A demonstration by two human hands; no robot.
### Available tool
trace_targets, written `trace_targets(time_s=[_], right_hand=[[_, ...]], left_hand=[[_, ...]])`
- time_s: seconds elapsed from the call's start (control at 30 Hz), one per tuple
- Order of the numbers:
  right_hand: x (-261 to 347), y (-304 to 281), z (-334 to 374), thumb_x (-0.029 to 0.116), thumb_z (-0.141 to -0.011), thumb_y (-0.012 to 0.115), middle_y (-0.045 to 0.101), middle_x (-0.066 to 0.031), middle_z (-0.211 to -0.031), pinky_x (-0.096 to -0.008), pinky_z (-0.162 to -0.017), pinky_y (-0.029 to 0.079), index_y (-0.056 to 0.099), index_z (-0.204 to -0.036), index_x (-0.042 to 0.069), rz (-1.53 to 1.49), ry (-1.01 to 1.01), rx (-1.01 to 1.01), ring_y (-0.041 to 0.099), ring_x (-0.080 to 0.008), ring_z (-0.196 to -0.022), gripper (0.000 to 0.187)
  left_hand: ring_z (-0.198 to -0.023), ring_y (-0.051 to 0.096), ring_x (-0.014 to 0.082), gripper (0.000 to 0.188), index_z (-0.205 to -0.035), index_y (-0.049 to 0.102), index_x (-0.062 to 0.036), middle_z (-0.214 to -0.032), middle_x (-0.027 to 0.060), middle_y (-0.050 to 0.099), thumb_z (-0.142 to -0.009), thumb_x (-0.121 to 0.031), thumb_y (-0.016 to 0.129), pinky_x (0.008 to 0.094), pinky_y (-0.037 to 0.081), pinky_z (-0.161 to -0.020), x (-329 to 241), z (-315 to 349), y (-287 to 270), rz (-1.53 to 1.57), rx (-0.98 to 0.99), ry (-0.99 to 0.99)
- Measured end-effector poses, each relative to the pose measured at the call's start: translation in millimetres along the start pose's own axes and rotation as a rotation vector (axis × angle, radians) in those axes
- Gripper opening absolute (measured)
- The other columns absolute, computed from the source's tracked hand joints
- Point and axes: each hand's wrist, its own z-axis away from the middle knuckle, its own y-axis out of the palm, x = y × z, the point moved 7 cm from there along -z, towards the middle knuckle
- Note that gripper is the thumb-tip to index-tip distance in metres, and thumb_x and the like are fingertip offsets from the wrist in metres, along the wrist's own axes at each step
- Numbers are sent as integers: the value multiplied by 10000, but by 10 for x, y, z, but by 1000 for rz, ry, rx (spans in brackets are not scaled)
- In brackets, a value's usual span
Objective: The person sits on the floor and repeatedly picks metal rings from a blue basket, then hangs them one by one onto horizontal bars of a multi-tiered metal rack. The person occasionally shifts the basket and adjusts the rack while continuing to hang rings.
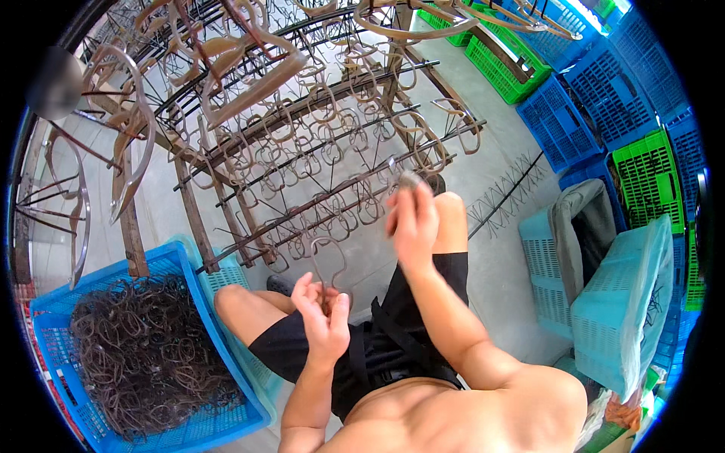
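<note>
**loopwatcher:** ok what's the right hand (414,226) doing? Fingers look curled up by some roundish brownish-grey thing (410,180), but it's all motion blur. Can't tell if it's gripping that or just in front of it.

**cratefan:** Yeah, no call from me either. Left hand (323,317) is easier: fingertips pinching one bent loop (344,264) that stands up above them, in front of the rack (298,113). Its lower end is hidden by the fingers. The nearest rack pieces top left are cut off by the frame edge.

**loopwatcher:** Counts?

**cratefan:** Two hands, one loop in the left. One blue basket (51,332) on the person's left, and two light-blue baskets on the right. Hanging loops overlap too much to count, same with the tangled pile (143,355) in the blue basket.

**loopwatcher:** Materials?

**cratefan:** Baskets look like perforated plastic. Rack's got brown uprights and thin dark bars. Loops are slim, smooth, brownish, pinched at the waist. Pile's dark and wiry.
</note>
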Motion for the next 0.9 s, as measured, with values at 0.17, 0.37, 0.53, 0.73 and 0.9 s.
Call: trace_targets(time_s=[0.17, 0.37, 0.53, 0.73, 0.9], right_hand=[[-406, -92, -689, 153, -941, 468, 494, 7, -643, -210, -378, 320, 518, -889, 37, -198, 56, -198, 414, -52, -446, 136], [-554, 45, -716, 154, -940, 474, 488, 3, -616, -220, -380, 336, 504, -849, 35, -272, 136, -145, 445, -68, -451, 153], [-546, 59, -764, 158, -937, 478, 509, -3, -623, -216, -371, 331, 503, -807, 44, -259, 127, -160, 465, -69, -448, 174], [-580, 40, -755, 158, -933, 488, 519, -5, -618, -218, -365, 332, 505, -794, 41, -264, 167, -188, 475, -71, -443, 183], [-574, 73, -749, 156, -929, 501, 493, 4, -579, -223, -353, 312, 498, -749, 46, -335, 125, -150, 433, -66, -410, 211]], left_hand=[[-799, 583, 104, 315, -1157, 481, 28, -913, 92, 640, -880, -68, 594, 214, 463, -717, 212, -61, -210, -54, 103, -144], [-770, 591, 113, 232, -1102, 517, 32, -889, 95, 640, -893, -54, 569, 227, 478, -695, 241, -94, -250, 30, 109, -183], [-772, 597, 118, 223, -1089, 523, 33, -890, 96, 641, -893, -59, 573, 228, 480, -689, 255, -118, -219, 13, 125, -184], [-796, 612, 123, 223, -1083, 527, 33, -900, 94, 643, -890, -65, 579, 226, 482, -692, 232, -135, -230, -3, 105, -183], [-802, 614, 122, 220, -1081, 531, 32, -902, 92, 645, -888, -62, 579, 225, 481, -692, 265, -129, -249, -9, 104, -186]])
